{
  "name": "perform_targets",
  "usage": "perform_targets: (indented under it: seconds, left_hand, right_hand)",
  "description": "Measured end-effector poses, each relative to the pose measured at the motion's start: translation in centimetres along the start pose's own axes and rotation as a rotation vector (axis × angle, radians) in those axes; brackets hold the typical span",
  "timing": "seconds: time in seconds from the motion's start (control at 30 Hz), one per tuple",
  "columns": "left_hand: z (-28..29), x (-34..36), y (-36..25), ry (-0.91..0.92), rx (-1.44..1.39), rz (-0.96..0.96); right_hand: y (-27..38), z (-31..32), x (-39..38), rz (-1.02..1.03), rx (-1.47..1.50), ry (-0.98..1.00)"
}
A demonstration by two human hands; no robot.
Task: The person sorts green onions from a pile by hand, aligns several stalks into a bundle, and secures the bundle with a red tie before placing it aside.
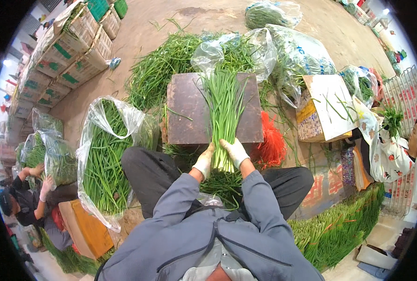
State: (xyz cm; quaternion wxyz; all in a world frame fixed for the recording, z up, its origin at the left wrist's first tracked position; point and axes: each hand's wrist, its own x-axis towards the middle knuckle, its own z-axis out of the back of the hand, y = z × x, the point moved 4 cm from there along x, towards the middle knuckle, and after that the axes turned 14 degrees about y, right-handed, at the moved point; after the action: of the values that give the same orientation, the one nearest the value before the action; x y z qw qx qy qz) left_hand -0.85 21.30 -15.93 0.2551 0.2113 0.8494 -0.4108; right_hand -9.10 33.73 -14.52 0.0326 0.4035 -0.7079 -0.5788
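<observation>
A bunch of green garlic chives (223,105) lies on a dark brown board (185,129), its leafy tips pointing away from me. The pale cut ends stick out past the board's near edge, over my lap. In a white glove, my left hand (204,160) is closed against the left side of the stalks near those ends. Also gloved, my right hand (235,152) grips the bunch from the right, thumb on top. A loose leaf lies on the board's left part. Beyond the board spreads a large heap of loose chives (154,70).
Red ties (270,145) hang by the board's right corner. An open plastic bag of chives (106,164) stands left. At right are a box with a white top (331,105) and rows of chives (339,229). Another person (30,201) works far left, near stacked cartons (68,58).
</observation>
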Motion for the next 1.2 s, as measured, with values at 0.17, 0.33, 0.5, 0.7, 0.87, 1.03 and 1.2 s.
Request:
perform_targets:
  seconds: [0.17, 0.33, 0.5, 0.7, 0.87, 1.03, 1.2]
  left_hand:
    - [-0.8, -0.5, -1.4, 0.293, 0.078, -0.138]
    - [-0.1, -0.5, -0.7, 0.123, -0.122, -0.050]
    - [0.9, 0.5, -0.5, 0.140, -0.641, -0.059]
    - [-0.1, -0.6, -0.6, 0.365, -0.767, -0.090]
    - [-0.7, -1.0, 0.3, 0.384, -0.375, -0.094]
    - [-0.1, -1.0, 0.9, 0.358, -0.256, -0.103]
    - [-0.9, -0.9, 0.7, 0.393, -0.282, -0.053]
  right_hand:
    - [-1.0, -0.9, -0.1, 0.084, 0.140, 0.003]
    - [1.2, -1.0, -1.5, 0.117, 0.011, 0.009]
    - [0.7, -0.6, -1.1, 0.164, 0.274, 0.011]
    - [-0.4, -1.9, -0.9, 0.062, 0.214, -0.036]
    - [-0.7, -1.6, -0.4, 0.080, 0.014, -0.011]
    - [3.0, -1.7, -1.4, -0.188, -0.713, 0.016]
    - [7.8, 0.9, -0.3, 0.265, -1.104, -0.443]
